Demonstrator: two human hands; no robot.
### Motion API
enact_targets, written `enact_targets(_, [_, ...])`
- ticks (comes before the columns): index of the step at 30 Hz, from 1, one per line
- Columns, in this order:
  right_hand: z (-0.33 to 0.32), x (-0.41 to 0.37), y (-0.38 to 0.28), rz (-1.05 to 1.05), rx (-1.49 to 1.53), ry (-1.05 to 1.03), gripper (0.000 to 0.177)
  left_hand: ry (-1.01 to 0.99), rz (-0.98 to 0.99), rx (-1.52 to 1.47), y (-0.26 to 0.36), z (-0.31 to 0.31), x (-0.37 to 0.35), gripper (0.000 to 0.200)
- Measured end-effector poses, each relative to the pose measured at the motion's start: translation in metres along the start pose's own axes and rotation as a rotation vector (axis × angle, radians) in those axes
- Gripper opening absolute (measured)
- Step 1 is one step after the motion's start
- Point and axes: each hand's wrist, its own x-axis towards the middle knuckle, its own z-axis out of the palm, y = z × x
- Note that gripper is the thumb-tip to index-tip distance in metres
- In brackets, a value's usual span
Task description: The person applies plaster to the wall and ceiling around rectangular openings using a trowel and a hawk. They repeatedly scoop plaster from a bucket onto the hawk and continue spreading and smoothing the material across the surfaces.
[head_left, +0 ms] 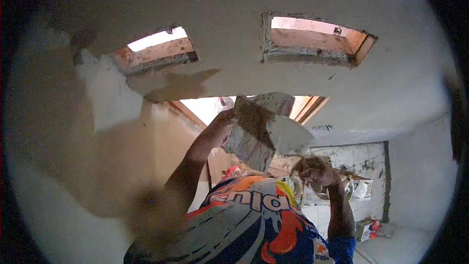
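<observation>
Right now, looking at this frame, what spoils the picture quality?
Head view: fisheye bends the wall and darkens the corners; the opening behind the board is blown out white; a smeared brown blur sits lower left; the left hand is dim against the light.

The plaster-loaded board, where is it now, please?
The board is central in head view, raised in the left hand, below the right wall opening, above the right hand.
</observation>
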Motion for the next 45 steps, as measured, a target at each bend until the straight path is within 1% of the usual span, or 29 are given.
enact_targets(2, [-0.007,0.006,0.01,0.351,0.242,-0.314,0.02,-0.064,-0.339,-0.296,0.016,-0.004,-0.003,0.048])
enact_targets(3, [-0.02,0.003,0.038,0.317,0.298,-0.379,0.025,-0.171,-0.322,-0.366,0.012,-0.012,0.0,0.05])
enact_targets(4, [-0.023,0.0,0.044,0.318,0.285,-0.384,0.025,-0.166,-0.31,-0.369,0.015,-0.015,-0.001,0.05])
enact_targets(6, [-0.025,-0.014,0.058,-0.19,-0.34,-0.092,0.026,-0.091,-0.378,-0.527,0.02,-0.02,-0.004,0.049])
enact_targets(7, [-0.038,-0.013,0.085,-0.584,-0.81,-0.135,0.03,-0.081,-0.365,-0.535,0.013,-0.025,-0.004,0.049])
enact_targets(8, [-0.049,-0.03,0.108,-0.584,-0.818,-0.152,0.03,-0.013,-0.3,-0.461,-0.001,-0.032,-0.003,0.05])
enact_targets(10, [-0.014,-0.042,0.042,0.45,-0.153,0.172,0.035,0.063,-0.23,-0.392,-0.005,-0.038,0.0,0.051])
enact_targets(11, [-0.002,-0.047,0.029,0.277,-0.412,0.206,0.04,0.114,-0.2,-0.429,-0.003,-0.037,0.002,0.049])
enact_targets(12, [0.005,-0.046,0.023,0.286,-0.418,0.202,0.04,0.163,-0.172,-0.468,0.003,-0.035,0.004,0.048])
enact_targets(14, [0.018,-0.043,0.014,0.096,-0.931,0.346,0.037,0.181,-0.253,-0.469,0.014,-0.035,0.006,0.054])
enact_targets(15, [0.023,-0.038,0.008,0.158,-1.083,0.397,0.034,0.237,-0.292,-0.443,0.015,-0.036,0.009,0.057])
enact_targets(16, [0.027,-0.036,0.005,0.166,-1.086,0.405,0.034,0.29,-0.33,-0.415,0.02,-0.034,0.012,0.06])
enact_targets(18, [0.032,-0.035,0.002,0.032,-1.293,0.478,0.041,0.234,-0.254,-0.39,0.03,-0.023,0.011,0.068])
enact_targets(20, [0.033,-0.027,-0.005,0.135,-1.284,0.469,0.038,0.196,-0.066,-0.261,0.031,-0.019,0.01,0.062])
enact_targets(22, [0.034,-0.02,-0.011,0.325,-1.253,0.446,0.033,0.147,-0.024,-0.131,-0.002,-0.035,0.014,0.059])
enact_targets(23, [0.028,-0.026,0.009,0.082,-1.393,0.491,0.036,0.104,0.019,0.0,-0.014,-0.042,0.014,0.057])
enact_targets(26, [0.022,-0.023,0.018,-0.004,-1.423,0.499,0.04,0.031,0.013,0.156,0.002,-0.047,0.009,0.046])
enact_targets(28, [0.021,-0.015,0.014,0.001,-1.389,0.588,0.048,-0.014,-0.035,0.124,0.021,-0.043,0.004,0.043])
enact_targets(29, [0.019,-0.009,0.01,0.118,-1.23,0.669,0.051,-0.059,-0.088,0.101,0.032,-0.038,-0.001,0.041])
enact_targets(30, [0.018,-0.005,0.006,0.235,-1.066,0.746,0.054,-0.058,-0.06,0.274,0.039,-0.033,-0.006,0.04])
enact_targets(31, [0.016,-0.002,0.005,0.057,-1.145,0.809,0.041,-0.052,-0.084,0.312,0.046,-0.029,-0.008,0.041])
enact_targets(32, [0.009,0.0,0.009,0.066,-1.153,0.811,0.041,-0.049,-0.106,0.347,0.052,-0.027,-0.009,0.042])
enact_targets(34, [-0.002,0.004,0.01,0.131,-1.34,0.809,0.058,-0.134,-0.146,0.425,0.065,-0.03,-0.008,0.04])
enact_targets(36, [0.002,0.006,-0.005,0.182,-1.346,0.826,0.058,-0.232,-0.173,0.488,0.064,-0.037,-0.006,0.039])
enact_targets(38, [0.003,0.004,-0.014,0.129,-1.533,0.845,0.057,-0.229,-0.175,0.401,0.052,-0.046,-0.011,0.035])
enact_targets(40, [0.0,0.004,-0.025,0.151,-1.547,0.903,0.056,-0.249,-0.168,0.379,0.015,-0.054,-0.015,0.034])
enact_targets(42, [-0.002,0.009,-0.045,-0.024,-1.397,1.1,0.032,-0.245,-0.184,0.343,-0.026,-0.06,-0.017,0.032])
enact_targets(43, [-0.003,0.008,-0.055,-0.158,-1.36,1.031,0.029,-0.234,-0.277,0.332,-0.044,-0.06,-0.022,0.032])
enact_targets(45, [-0.021,-0.008,-0.055,-0.083,-1.368,1.082,0.027,-0.224,-0.382,0.274,-0.073,-0.056,-0.038,0.032])
